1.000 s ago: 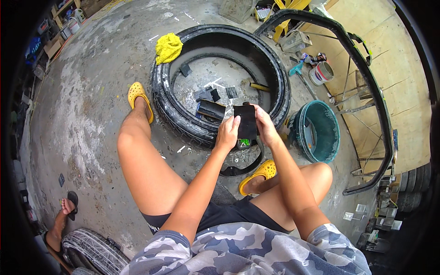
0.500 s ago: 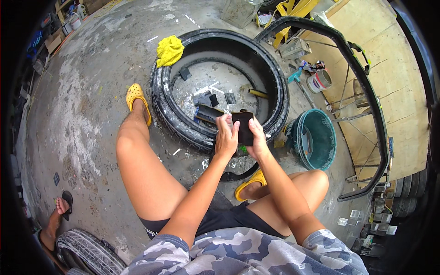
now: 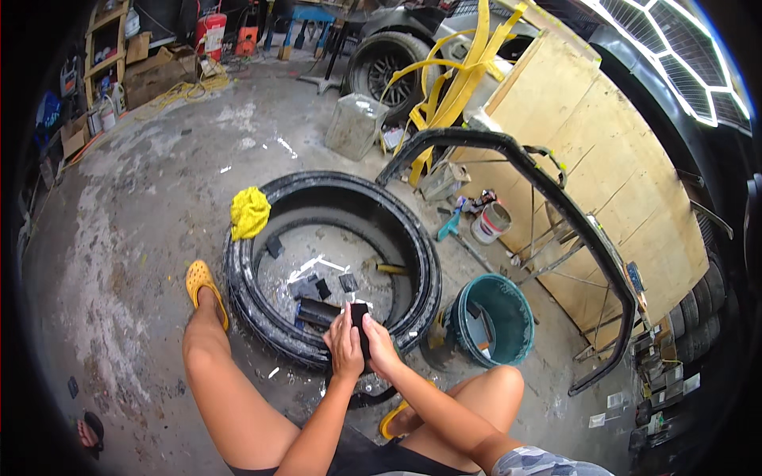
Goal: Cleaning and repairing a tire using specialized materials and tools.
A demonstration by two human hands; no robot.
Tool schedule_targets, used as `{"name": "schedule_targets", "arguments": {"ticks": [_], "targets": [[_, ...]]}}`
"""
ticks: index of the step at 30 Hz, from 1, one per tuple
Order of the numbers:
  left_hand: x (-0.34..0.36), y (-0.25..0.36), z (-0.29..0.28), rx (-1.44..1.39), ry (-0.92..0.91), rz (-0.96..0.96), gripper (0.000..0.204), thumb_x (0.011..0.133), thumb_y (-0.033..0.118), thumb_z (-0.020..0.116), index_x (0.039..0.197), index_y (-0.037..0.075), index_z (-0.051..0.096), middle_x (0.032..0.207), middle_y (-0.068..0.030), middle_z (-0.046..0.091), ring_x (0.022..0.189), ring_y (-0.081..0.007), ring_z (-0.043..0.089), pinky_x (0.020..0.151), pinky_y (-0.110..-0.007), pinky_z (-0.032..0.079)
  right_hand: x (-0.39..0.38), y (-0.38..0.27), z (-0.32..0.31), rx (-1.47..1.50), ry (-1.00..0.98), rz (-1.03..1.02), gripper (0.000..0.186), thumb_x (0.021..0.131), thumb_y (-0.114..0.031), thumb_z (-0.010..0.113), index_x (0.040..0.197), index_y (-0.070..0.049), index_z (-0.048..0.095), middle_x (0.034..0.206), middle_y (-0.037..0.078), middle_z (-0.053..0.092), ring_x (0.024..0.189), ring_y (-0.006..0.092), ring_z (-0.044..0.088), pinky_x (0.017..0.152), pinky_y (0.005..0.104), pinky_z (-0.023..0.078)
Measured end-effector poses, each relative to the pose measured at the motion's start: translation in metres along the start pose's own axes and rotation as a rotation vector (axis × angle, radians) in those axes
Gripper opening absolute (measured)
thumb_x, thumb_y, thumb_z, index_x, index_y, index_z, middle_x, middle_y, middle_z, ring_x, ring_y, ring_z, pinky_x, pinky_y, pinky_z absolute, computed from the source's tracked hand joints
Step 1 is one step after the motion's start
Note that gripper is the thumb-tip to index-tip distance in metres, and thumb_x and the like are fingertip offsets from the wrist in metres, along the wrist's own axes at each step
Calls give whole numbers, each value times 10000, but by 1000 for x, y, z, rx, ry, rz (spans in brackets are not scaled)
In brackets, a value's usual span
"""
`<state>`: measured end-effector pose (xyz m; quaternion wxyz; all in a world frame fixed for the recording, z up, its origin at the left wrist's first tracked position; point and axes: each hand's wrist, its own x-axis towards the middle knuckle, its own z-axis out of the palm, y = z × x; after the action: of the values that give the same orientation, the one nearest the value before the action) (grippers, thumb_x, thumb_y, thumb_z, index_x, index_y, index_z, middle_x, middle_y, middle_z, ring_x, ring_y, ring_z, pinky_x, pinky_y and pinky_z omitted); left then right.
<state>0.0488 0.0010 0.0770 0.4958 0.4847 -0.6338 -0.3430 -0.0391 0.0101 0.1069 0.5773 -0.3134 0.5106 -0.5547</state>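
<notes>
Black oblong piece (image 3: 359,314) pressed btwn your L hand (image 3: 345,351) & R hand (image 3: 382,351); long axis points away from you; sides hidden, mat'l unclear.

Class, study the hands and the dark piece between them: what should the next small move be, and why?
Probably, ease the left hand slightly aside while the right hand steadies the dark piece: both hands flank it, leaving only a narrow strip in view, so its surface seems hard to check.
</notes>
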Motion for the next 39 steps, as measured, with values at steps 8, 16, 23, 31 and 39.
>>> {"name": "schedule_targets", "arguments": {"ticks": [8,16,23,31,39], "targets": [[5,1,1,80,-51,21,443,1011,312,483,1430,192,560,1378,-126,527,1257,-322,449,1058,-472,336,3,-37,-28,-241,108,48,426,1004,-260,622,1367,-39,597,1034,-27,661,926,54,560,848,242,456],[6,-22,15,370,-111,0,200,946,214,524,949,36,617,935,-189,660,950,-385,606,821,-515,449,-20,-44,-59,-555,206,-43,515,956,-213,666,1417,-24,538,1301,71,620,1027,153,618,738,289,584],[6,-20,6,515,-41,-125,406,965,309,518,737,53,735,739,-165,704,782,-320,661,862,-461,394,-48,-40,-58,-364,362,93,452,1003,-230,606,1417,-59,546,915,41,637,601,137,601,477,267,541],[9,-14,2,521,-79,-185,453,987,349,506,750,52,753,714,-191,684,774,-335,655,853,-476,362,-44,-23,-47,-481,422,109,315,994,-192,602,1247,-104,436,758,55,543,499,143,560,368,255,435],[11,-13,5,561,-74,-223,419,965,320,551,703,59,748,702,-155,695,788,-300,670,863,-465,385,-55,-9,-11,-1581,404,-179,270,933,-244,654,1169,-115,678,1053,181,566,902,389,649,726,478,535]]}}
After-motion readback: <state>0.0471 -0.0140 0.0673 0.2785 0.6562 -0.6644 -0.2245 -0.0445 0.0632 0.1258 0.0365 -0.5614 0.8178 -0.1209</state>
